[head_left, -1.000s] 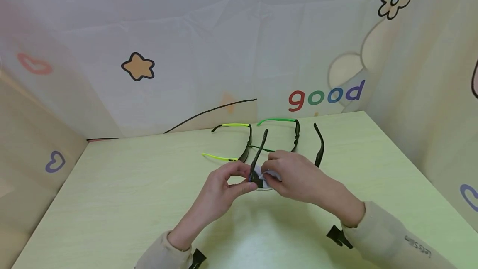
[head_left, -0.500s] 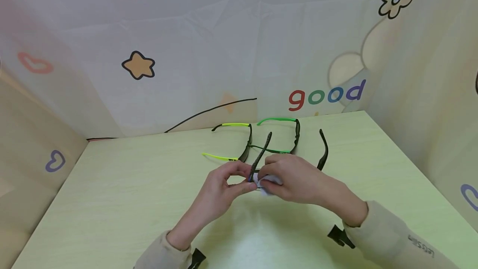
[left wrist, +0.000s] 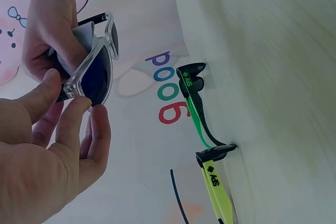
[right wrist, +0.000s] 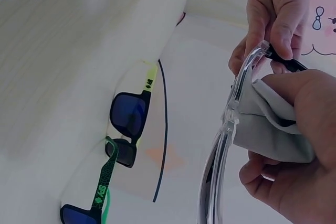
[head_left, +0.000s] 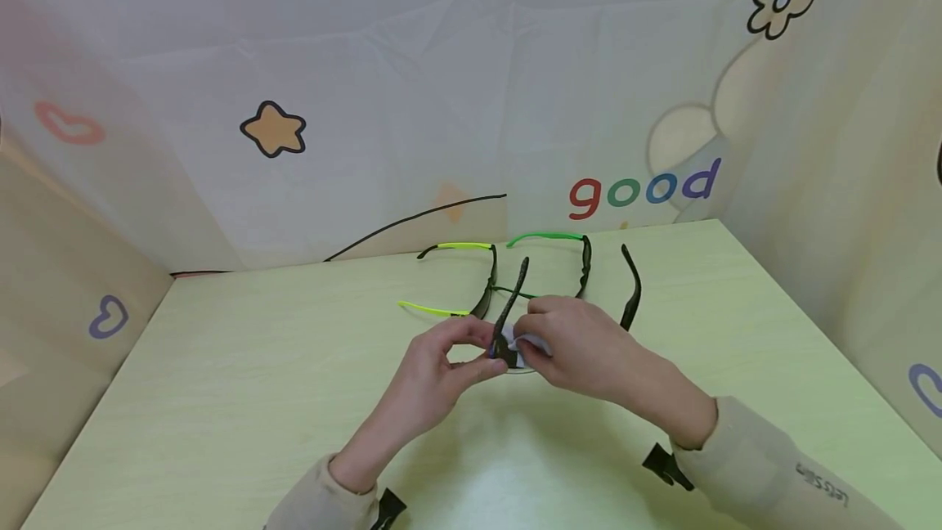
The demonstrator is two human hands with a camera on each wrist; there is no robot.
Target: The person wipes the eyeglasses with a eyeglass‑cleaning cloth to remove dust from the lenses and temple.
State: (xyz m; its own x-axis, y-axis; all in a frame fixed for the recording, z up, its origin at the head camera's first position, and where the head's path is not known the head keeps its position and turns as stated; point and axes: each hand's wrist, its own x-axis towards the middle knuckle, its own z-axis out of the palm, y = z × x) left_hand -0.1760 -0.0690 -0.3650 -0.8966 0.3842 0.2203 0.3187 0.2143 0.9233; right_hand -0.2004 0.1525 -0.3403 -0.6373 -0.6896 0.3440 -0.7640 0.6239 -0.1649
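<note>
A pair of sunglasses (left wrist: 98, 74) with a clear frame, dark lenses and black temples is held up over the table. My left hand (head_left: 434, 366) pinches it at one end, near the hinge, as the left wrist view shows. In my right hand (head_left: 589, 346) a light grey cloth (right wrist: 270, 124) is bunched between fingers and thumb. The cloth lies against the inner side of the lens nearest my left hand. In the head view my right hand hides much of the frame, while both black temples (head_left: 631, 285) point away from me.
Behind my hands lie yellow-and-black sunglasses (head_left: 482, 301) and green-and-black sunglasses (head_left: 585, 264) on the pale table (head_left: 257, 391). A printed curtain (head_left: 405, 105) stands along the table's back edge. A black clip (head_left: 668, 466) hangs by my right sleeve.
My right hand and the cloth shift slightly down, then back up, across the lens. The sunglasses tilt a little with this. My left hand keeps its hold.
</note>
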